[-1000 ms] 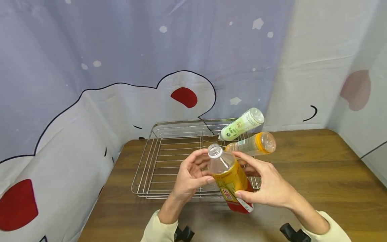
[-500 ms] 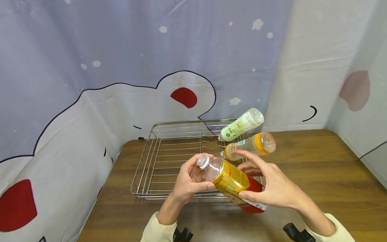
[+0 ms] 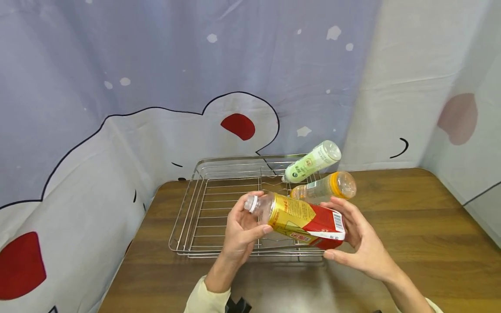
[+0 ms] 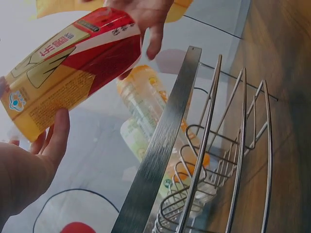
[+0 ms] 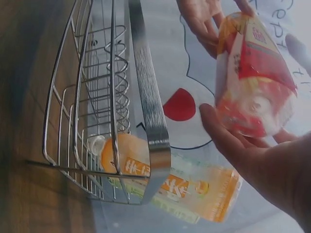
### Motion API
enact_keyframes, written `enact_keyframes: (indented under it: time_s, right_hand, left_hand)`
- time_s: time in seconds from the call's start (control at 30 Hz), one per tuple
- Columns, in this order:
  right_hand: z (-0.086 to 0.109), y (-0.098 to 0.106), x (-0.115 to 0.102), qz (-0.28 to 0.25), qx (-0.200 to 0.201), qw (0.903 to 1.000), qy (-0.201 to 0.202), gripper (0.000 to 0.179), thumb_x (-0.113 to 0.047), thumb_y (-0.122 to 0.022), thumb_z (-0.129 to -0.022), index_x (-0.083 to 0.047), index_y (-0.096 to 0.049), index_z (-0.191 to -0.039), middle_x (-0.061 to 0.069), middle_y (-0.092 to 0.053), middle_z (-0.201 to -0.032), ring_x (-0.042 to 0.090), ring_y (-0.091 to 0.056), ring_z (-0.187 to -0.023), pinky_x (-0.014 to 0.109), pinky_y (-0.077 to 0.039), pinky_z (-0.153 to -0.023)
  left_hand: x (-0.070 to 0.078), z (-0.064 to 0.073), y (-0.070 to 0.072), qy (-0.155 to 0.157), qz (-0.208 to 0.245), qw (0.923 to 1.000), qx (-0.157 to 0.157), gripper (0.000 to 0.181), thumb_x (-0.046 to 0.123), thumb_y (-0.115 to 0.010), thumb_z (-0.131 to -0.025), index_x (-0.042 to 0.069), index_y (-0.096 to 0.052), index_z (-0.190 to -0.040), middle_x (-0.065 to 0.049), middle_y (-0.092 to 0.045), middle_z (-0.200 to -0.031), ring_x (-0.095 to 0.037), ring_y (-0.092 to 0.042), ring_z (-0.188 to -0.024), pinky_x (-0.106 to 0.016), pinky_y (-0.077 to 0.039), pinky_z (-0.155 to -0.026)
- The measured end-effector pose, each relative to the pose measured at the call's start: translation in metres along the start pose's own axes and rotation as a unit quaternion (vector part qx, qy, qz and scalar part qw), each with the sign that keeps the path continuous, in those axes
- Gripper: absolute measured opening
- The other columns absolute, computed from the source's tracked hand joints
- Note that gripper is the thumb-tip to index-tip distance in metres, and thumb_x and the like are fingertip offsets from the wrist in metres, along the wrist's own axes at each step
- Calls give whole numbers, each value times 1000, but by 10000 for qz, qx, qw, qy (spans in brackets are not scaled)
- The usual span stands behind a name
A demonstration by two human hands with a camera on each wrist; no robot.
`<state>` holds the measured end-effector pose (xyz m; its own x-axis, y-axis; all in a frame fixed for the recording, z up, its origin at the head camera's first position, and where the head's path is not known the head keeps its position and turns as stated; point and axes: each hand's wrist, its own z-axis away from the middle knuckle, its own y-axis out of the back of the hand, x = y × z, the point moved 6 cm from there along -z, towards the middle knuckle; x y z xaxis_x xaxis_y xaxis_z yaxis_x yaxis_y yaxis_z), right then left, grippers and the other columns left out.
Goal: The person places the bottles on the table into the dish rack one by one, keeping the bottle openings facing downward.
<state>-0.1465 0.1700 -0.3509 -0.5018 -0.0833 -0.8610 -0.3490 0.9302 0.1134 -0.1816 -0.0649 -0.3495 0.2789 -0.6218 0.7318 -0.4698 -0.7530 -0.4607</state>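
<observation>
A clear plastic bottle with a yellow and red label (image 3: 303,217) lies almost level above the rack's front edge, its uncapped neck to the left. My left hand (image 3: 240,230) grips it near the shoulder, thumb in front and fingers behind. My right hand (image 3: 364,243) is spread around the base end, thumb and fingers apart; in the right wrist view the bottle's base (image 5: 257,107) faces that palm. Beyond it, a green-labelled bottle (image 3: 313,161) and an orange-banded bottle (image 3: 325,187) lean in the wire rack (image 3: 211,208), bases up to the right.
The metal rack stands on a brown wooden table (image 3: 411,226). Its flat front rail (image 4: 160,141) runs just below the hands. A printed curtain (image 3: 156,65) hangs behind the table and along both sides.
The held bottle has turned from neck-up tilt to nearly level, its neck swinging left and its base right. My right hand has shifted from the bottle's side to around its base.
</observation>
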Motion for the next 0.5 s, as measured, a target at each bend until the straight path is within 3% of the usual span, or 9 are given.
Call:
enact_keyframes:
  time_s: [0.1,0.27,0.5]
  right_hand:
    - [0,2,0,-209,270,9994,-15,93,29,-71,-67,11,-25,-146,16,-46,-144,18,-51,-126,28,-52,-91]
    - [-1,6,-2,-390,583,9975,77,85,33,-69,-64,14,-34,-139,9,-54,-136,17,-57,-116,28,-55,-84]
    - [-6,18,-16,-442,631,9956,538,78,37,-66,-61,19,-40,-132,12,-58,-132,18,-60,-110,26,-55,-83]
  left_hand:
    - [0,2,-2,-95,38,9999,-35,64,-10,-77,-72,3,-54,-131,-11,-54,-127,-24,-55,-112,-32,-52,-91]
    - [2,4,-5,-306,-2,9988,-388,65,-9,-77,-76,0,-50,-135,-14,-52,-130,-23,-55,-114,-33,-52,-91]
    - [13,3,1,-458,-455,9948,-792,71,-7,-77,-78,-7,-40,-139,-21,-52,-135,-27,-56,-119,-38,-53,-91]
